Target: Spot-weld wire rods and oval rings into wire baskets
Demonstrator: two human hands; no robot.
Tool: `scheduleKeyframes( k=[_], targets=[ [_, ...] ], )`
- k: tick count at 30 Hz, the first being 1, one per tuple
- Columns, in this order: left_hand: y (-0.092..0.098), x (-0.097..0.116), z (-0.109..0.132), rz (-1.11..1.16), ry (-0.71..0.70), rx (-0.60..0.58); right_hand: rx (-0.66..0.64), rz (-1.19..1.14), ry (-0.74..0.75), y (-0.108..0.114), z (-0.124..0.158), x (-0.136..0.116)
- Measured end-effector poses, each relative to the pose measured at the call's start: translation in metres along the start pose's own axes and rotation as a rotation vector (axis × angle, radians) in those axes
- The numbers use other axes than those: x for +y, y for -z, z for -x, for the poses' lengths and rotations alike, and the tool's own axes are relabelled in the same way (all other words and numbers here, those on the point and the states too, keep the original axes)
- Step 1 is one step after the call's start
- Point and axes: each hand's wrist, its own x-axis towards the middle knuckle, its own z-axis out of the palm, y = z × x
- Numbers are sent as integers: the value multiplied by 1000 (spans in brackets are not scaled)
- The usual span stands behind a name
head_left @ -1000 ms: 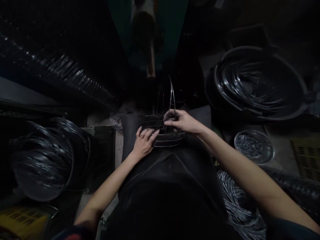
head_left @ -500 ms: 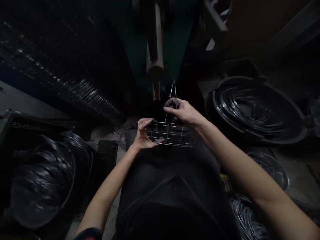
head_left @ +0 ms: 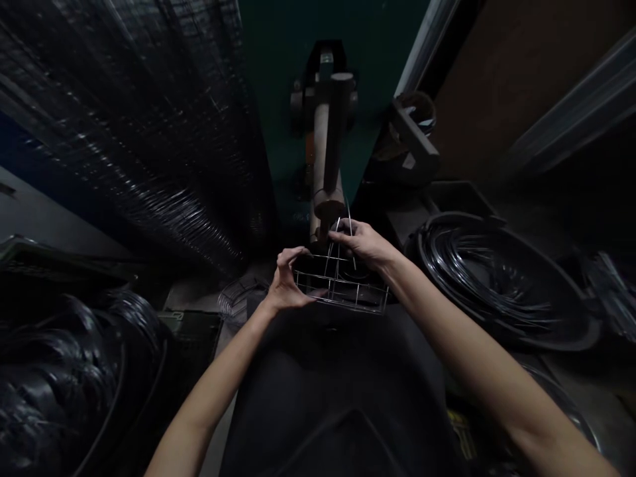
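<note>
"Two hands on it?"

"Yes. The right hand [head_left: 361, 242] grips narrowly on thin upright wires; the left hand [head_left: 287, 286] curls around the left end."

"Of what?"

"A rectangular, open-barred wire basket [head_left: 350, 302], held above the dark clothing [head_left: 332, 391], with coiled black wire [head_left: 497, 285] to the right."

apparently silvery gridded wire basket [head_left: 342, 303]

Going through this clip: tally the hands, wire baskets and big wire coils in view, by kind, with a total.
Hands: 2 (left hand, right hand)
Wire baskets: 1 (wire basket)
Big wire coils: 2 (left coil, right coil)
Total: 5
</note>
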Motion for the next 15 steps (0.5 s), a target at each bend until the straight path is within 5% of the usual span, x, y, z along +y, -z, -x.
scheduleKeyframes(
  k=[15],
  targets=[
    [8,-17,-22,37,101,0,23,-25,37,-2,-41,7]
  ],
)
